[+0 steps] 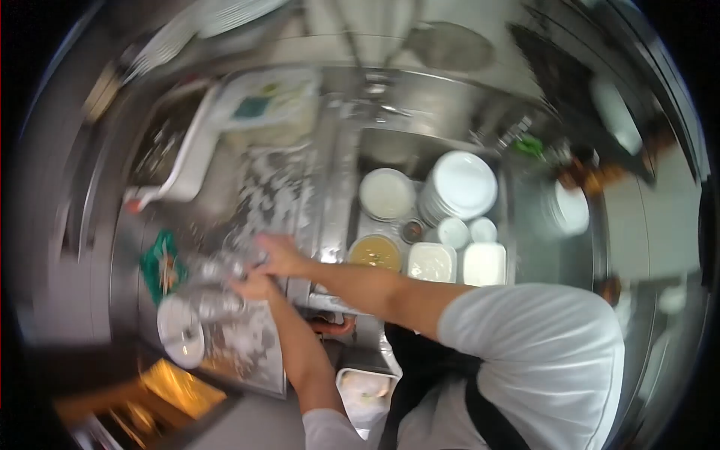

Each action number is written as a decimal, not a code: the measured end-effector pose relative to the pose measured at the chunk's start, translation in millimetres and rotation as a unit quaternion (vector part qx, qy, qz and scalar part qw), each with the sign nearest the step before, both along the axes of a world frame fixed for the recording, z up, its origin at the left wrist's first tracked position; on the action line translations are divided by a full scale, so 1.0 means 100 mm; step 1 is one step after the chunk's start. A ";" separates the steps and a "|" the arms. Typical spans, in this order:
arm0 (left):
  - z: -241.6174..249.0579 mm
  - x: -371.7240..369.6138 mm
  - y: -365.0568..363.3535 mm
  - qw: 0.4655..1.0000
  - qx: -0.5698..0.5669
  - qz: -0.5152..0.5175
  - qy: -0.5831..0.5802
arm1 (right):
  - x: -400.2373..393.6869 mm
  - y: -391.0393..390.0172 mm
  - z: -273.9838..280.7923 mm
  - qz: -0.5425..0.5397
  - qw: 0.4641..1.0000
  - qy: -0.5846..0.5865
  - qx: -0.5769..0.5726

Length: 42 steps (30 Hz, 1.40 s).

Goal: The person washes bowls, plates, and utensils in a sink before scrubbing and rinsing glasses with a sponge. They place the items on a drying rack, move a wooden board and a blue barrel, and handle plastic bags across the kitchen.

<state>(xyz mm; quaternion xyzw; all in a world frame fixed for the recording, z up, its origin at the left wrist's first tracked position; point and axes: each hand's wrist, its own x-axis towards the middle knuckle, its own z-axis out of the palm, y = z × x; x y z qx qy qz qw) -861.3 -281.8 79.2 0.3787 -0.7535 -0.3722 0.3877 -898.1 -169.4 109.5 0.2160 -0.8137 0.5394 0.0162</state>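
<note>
Over the wet steel drainboard on the left, my left hand (256, 286) and my right hand (280, 256) are close together. Their fingers are curled and blurred around a clear drinking glass (259, 259), whose outline is hard to make out. Several more clear glasses (214, 306) stand beside my left hand. White plates (180, 330) lie just below them, and a green mesh bag or cloth (163, 266) with thin sticks on it is to their left. White foam (274, 195) covers part of the drainboard.
The sink (401, 139) holds stacked white plates (465, 184), small bowls, square dishes (484, 264) and a bowl of yellowish liquid (375, 252). A faucet (394, 110) stands behind it. A white tub (274, 94) with a green sponge sits at the upper left. More plates (571, 208) are at right.
</note>
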 end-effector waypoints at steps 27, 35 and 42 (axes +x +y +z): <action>-0.15 2.50 6.73 0.482 0.386 -0.768 -0.167 | 3.97 7.31 -0.85 -0.560 0.795 -0.202 -0.118; -2.32 2.85 7.19 0.614 0.026 -0.724 -0.312 | 4.59 8.06 -1.91 -0.482 0.797 -0.359 0.058; -2.74 2.86 7.07 0.461 0.041 -0.700 -0.544 | 4.82 8.22 -2.27 -0.303 0.726 -0.468 0.404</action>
